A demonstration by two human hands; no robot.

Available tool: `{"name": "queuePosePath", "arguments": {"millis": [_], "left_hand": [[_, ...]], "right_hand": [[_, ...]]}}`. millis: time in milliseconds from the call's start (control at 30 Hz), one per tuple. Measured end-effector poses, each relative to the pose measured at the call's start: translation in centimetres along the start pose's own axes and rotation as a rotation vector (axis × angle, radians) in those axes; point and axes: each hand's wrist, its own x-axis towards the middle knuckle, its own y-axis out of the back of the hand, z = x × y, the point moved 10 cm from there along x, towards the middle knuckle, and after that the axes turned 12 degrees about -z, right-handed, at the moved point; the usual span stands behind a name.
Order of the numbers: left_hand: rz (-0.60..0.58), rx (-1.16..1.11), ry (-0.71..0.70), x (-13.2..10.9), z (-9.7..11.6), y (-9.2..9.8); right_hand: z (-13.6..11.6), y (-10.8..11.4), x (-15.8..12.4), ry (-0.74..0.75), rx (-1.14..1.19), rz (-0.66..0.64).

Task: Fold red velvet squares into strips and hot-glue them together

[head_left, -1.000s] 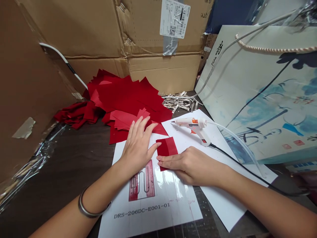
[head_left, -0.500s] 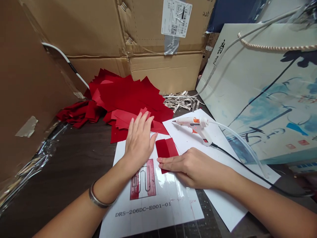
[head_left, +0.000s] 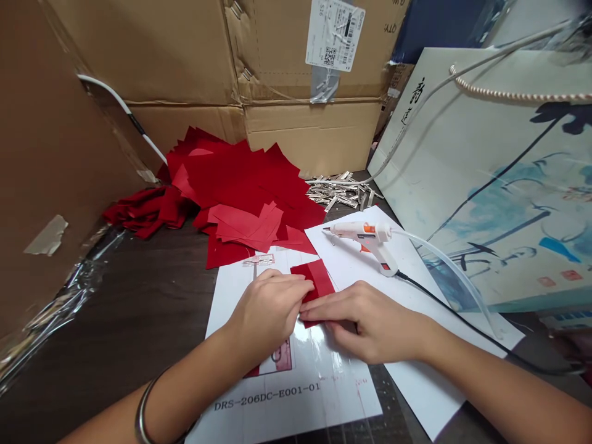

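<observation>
A folded piece of red fabric [head_left: 316,279] lies at the join of two white sheets, its lower part hidden under my hands. My left hand [head_left: 269,311] curls over its left edge, fingertips pressing on it. My right hand [head_left: 370,322] comes from the right, fingers gripping its lower edge. Under my left wrist is a glossy laminated template sheet [head_left: 296,407] printed DRS-206DC-E001-01, with a small metal clip [head_left: 258,260] near its top edge. A white glue gun [head_left: 363,237] lies on the other white sheet [head_left: 419,376], above my right hand.
A loose pile of red fabric squares [head_left: 235,191] lies beyond my left hand, and a heap of metal clips [head_left: 343,192] lies to its right. Cardboard boxes [head_left: 309,139] stand behind, with a painted paper bag [head_left: 499,185] at right. The glue gun's cord runs off rightward.
My left hand has moved from the red pile down and right onto the red fabric piece. This uncovers a small metal clip. The right hand stays on the piece, slightly shifted.
</observation>
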Motion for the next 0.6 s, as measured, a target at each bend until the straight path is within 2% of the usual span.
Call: {"name": "queuePosePath", "arguments": {"millis": [67,133,200,267,333,433,500,600], "left_hand": [[-0.014,0.007,-0.015,0.0,0.2,0.1],[-0.038,0.016,-0.026,0.0,0.3,0.0],[-0.064,0.045,-0.025,0.0,0.5,-0.2],[-0.071,0.107,-0.01,0.0,0.5,-0.3],[-0.098,0.172,0.014,-0.1,0.5,-0.6],[-0.218,0.198,0.05,-0.3,0.2,-1.8],[-0.283,0.196,0.08,-0.4,-0.1,-2.5],[-0.31,0.201,0.127,-0.3,-0.4,-2.7]], "right_hand": [[0.0,1.3,-0.5,-0.063,0.11,0.125],[0.7,2.9,-2.0,-0.243,0.153,0.33],[0.8,4.3,-4.5,-0.388,0.118,0.554],[0.6,4.4,-6.8,-0.442,0.061,0.695],[1.2,3.6,-8.7,-0.507,0.016,0.753],[3.4,2.6,-11.0,-0.642,-0.052,0.805],[4.9,2.9,-11.9,-0.696,-0.031,0.858],[7.6,4.1,-11.6,-0.775,0.094,0.855]]}}
